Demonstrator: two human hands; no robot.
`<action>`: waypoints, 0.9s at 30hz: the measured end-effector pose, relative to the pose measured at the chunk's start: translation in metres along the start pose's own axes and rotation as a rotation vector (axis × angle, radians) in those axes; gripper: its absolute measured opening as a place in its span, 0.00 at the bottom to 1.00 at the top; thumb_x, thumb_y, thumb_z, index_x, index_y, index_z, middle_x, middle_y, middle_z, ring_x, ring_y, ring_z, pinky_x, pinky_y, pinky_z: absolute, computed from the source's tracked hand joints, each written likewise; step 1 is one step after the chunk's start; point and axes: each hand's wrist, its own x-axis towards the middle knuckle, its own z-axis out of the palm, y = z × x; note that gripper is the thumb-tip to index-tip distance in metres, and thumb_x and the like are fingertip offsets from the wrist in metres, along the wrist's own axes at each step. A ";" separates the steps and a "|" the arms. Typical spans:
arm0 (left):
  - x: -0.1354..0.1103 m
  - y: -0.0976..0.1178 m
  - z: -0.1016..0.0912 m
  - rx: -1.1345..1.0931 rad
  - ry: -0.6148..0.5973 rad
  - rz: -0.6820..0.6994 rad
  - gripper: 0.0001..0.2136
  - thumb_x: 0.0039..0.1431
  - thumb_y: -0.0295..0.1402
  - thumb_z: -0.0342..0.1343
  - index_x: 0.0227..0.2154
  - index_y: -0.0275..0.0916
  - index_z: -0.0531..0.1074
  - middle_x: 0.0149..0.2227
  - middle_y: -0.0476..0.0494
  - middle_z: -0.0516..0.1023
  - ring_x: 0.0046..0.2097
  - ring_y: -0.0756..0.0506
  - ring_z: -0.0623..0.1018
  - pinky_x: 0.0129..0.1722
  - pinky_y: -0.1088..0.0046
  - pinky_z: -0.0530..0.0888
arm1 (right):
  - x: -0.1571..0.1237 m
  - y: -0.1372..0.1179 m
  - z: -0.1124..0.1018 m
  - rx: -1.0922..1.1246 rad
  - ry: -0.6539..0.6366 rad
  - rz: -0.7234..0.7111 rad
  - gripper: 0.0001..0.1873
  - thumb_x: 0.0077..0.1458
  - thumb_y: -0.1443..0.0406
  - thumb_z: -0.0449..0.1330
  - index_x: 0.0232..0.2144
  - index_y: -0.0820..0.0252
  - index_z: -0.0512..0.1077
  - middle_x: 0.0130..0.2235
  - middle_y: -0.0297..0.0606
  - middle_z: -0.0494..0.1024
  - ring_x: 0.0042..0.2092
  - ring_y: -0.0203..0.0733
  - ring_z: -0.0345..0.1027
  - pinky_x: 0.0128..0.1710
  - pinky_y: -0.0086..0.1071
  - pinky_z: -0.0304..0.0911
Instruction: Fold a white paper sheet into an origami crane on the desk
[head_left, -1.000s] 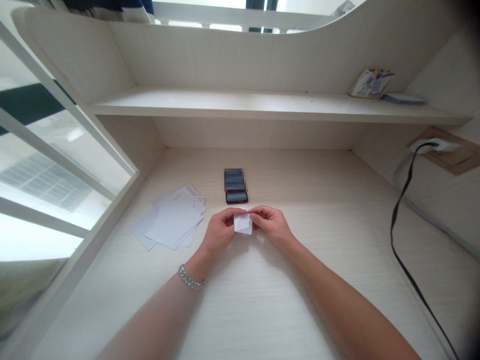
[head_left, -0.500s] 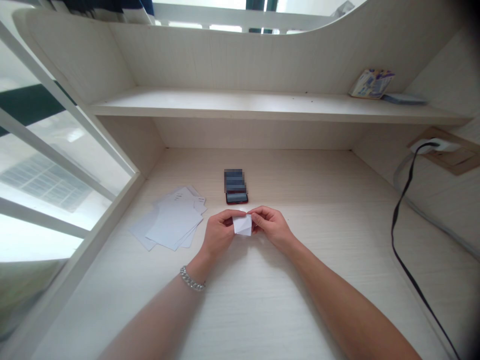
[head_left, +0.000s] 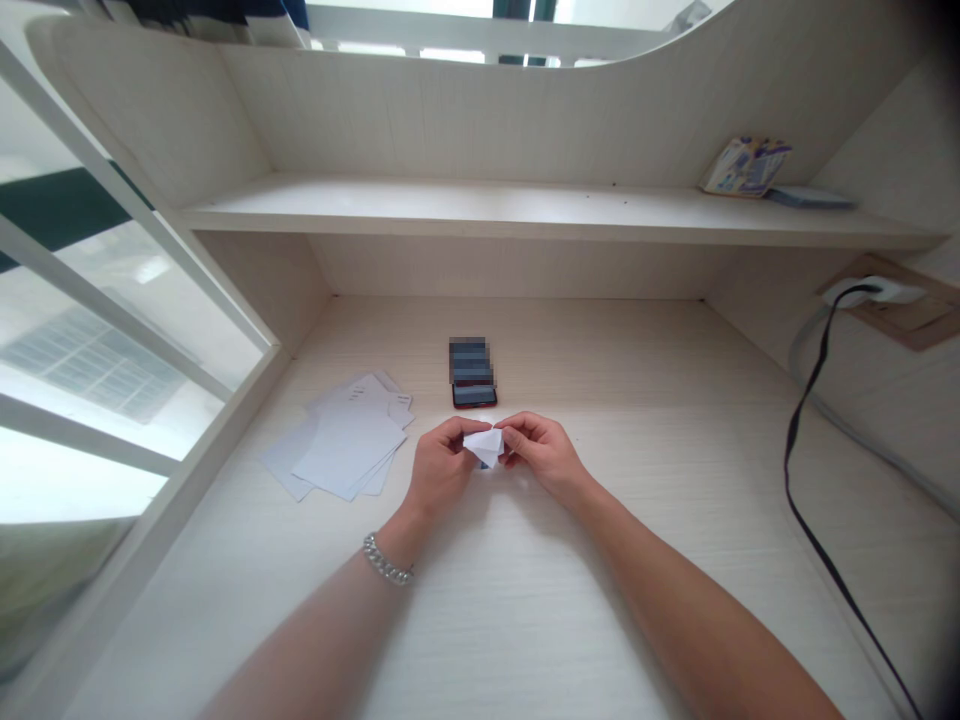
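Observation:
Between my two hands is a small piece of folded white paper, with creased faces and a point toward the bottom. My left hand pinches its left side between thumb and fingers. On the right side, my right hand grips the edge with thumb and fingertips. Both hands are low over the desk. Just beyond them lies a smartphone with its screen up, mostly pixelated. Left of my left hand, a loose stack of white paper sheets is spread on the desk.
The pale wooden desk is bounded at the back by a shelf. A small patterned box and a flat bluish item sit on that shelf. At right, a black cable hangs from a wall socket. White rails run along the left.
The paper between my fingers has changed from a nearly square shape to a pointed, creased one. My hands stay in almost the same place.

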 end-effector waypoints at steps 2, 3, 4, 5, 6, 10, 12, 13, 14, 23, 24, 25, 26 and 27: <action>0.000 0.001 -0.001 -0.010 -0.034 0.027 0.09 0.46 0.32 0.60 0.33 0.37 0.76 0.33 0.44 0.79 0.34 0.46 0.77 0.33 0.74 0.72 | 0.000 0.000 0.000 -0.005 -0.003 -0.001 0.14 0.46 0.57 0.62 0.31 0.61 0.73 0.23 0.34 0.74 0.24 0.34 0.68 0.23 0.28 0.64; 0.001 0.001 -0.001 -0.014 -0.054 0.040 0.10 0.46 0.32 0.60 0.34 0.38 0.76 0.34 0.43 0.79 0.35 0.46 0.77 0.33 0.73 0.72 | 0.000 0.000 0.000 -0.010 -0.007 -0.003 0.13 0.47 0.57 0.62 0.30 0.61 0.73 0.23 0.33 0.74 0.24 0.34 0.68 0.23 0.28 0.64; 0.001 0.002 -0.002 -0.014 -0.068 0.053 0.10 0.46 0.32 0.60 0.34 0.38 0.76 0.35 0.43 0.79 0.35 0.46 0.77 0.34 0.73 0.72 | 0.000 0.000 0.001 -0.016 -0.012 -0.004 0.13 0.47 0.57 0.62 0.30 0.62 0.73 0.23 0.33 0.74 0.24 0.34 0.68 0.23 0.28 0.64; 0.001 0.002 -0.002 -0.009 -0.078 0.062 0.10 0.46 0.32 0.60 0.34 0.38 0.76 0.35 0.42 0.79 0.36 0.45 0.77 0.34 0.73 0.72 | 0.000 0.000 0.001 -0.021 -0.018 -0.005 0.12 0.47 0.58 0.62 0.30 0.62 0.73 0.23 0.33 0.74 0.24 0.34 0.68 0.24 0.28 0.65; 0.000 0.002 -0.003 0.003 -0.081 0.067 0.10 0.46 0.32 0.60 0.34 0.38 0.77 0.35 0.42 0.79 0.36 0.45 0.77 0.35 0.72 0.72 | 0.000 0.000 0.000 -0.025 -0.022 -0.005 0.12 0.47 0.58 0.62 0.30 0.62 0.74 0.23 0.34 0.74 0.24 0.34 0.68 0.24 0.28 0.65; -0.001 0.001 -0.002 0.051 -0.042 0.054 0.09 0.46 0.33 0.61 0.33 0.38 0.77 0.33 0.42 0.79 0.34 0.45 0.77 0.34 0.73 0.72 | 0.000 0.000 0.000 -0.033 -0.013 -0.001 0.13 0.47 0.57 0.62 0.31 0.62 0.74 0.24 0.34 0.74 0.25 0.35 0.68 0.24 0.28 0.65; -0.002 0.001 -0.001 0.052 -0.031 0.044 0.10 0.47 0.34 0.60 0.33 0.37 0.76 0.33 0.43 0.79 0.34 0.46 0.77 0.33 0.73 0.72 | 0.000 0.001 0.000 -0.035 0.000 0.003 0.14 0.46 0.56 0.62 0.31 0.62 0.74 0.24 0.34 0.74 0.24 0.35 0.67 0.24 0.28 0.65; -0.002 0.001 0.000 0.051 -0.030 0.043 0.09 0.48 0.34 0.60 0.33 0.37 0.76 0.32 0.43 0.79 0.33 0.46 0.77 0.32 0.73 0.72 | 0.000 0.001 0.000 -0.034 0.004 0.005 0.15 0.46 0.56 0.62 0.30 0.62 0.74 0.23 0.34 0.74 0.24 0.35 0.67 0.24 0.28 0.65; -0.002 0.001 0.000 0.053 -0.030 0.044 0.09 0.48 0.34 0.59 0.33 0.37 0.75 0.32 0.44 0.79 0.33 0.47 0.77 0.32 0.74 0.72 | 0.001 0.001 0.000 -0.033 0.006 0.007 0.15 0.46 0.56 0.62 0.30 0.62 0.74 0.23 0.33 0.74 0.24 0.34 0.67 0.24 0.29 0.65; 0.000 -0.001 -0.004 0.087 -0.114 0.122 0.09 0.49 0.27 0.56 0.35 0.37 0.75 0.35 0.43 0.79 0.36 0.47 0.77 0.35 0.75 0.72 | 0.000 0.000 0.001 -0.027 0.003 0.013 0.14 0.45 0.56 0.63 0.28 0.61 0.74 0.22 0.33 0.73 0.22 0.33 0.65 0.23 0.28 0.64; 0.000 -0.001 -0.004 0.092 -0.116 0.121 0.09 0.49 0.28 0.56 0.35 0.37 0.75 0.35 0.44 0.79 0.36 0.47 0.77 0.35 0.75 0.72 | 0.001 0.000 0.001 -0.028 0.005 0.014 0.14 0.45 0.56 0.63 0.28 0.61 0.74 0.22 0.33 0.73 0.22 0.33 0.65 0.23 0.28 0.64; 0.000 -0.001 -0.003 0.097 -0.114 0.116 0.09 0.50 0.28 0.55 0.35 0.37 0.75 0.34 0.44 0.79 0.35 0.48 0.77 0.35 0.75 0.72 | 0.001 0.000 0.001 -0.029 0.005 0.013 0.14 0.45 0.56 0.63 0.28 0.61 0.74 0.22 0.33 0.73 0.22 0.34 0.65 0.23 0.28 0.64; 0.000 -0.001 -0.003 0.100 -0.109 0.109 0.09 0.51 0.29 0.55 0.36 0.37 0.75 0.34 0.45 0.79 0.35 0.48 0.77 0.35 0.76 0.72 | 0.001 0.001 0.001 -0.030 0.005 0.011 0.14 0.45 0.55 0.63 0.28 0.61 0.74 0.21 0.33 0.73 0.22 0.34 0.66 0.23 0.29 0.64; 0.000 -0.001 -0.003 0.103 -0.104 0.101 0.09 0.52 0.29 0.54 0.36 0.37 0.75 0.34 0.45 0.79 0.34 0.49 0.77 0.34 0.76 0.72 | 0.001 0.001 0.000 -0.029 0.005 0.010 0.14 0.45 0.55 0.63 0.29 0.61 0.74 0.21 0.33 0.73 0.22 0.34 0.66 0.23 0.29 0.64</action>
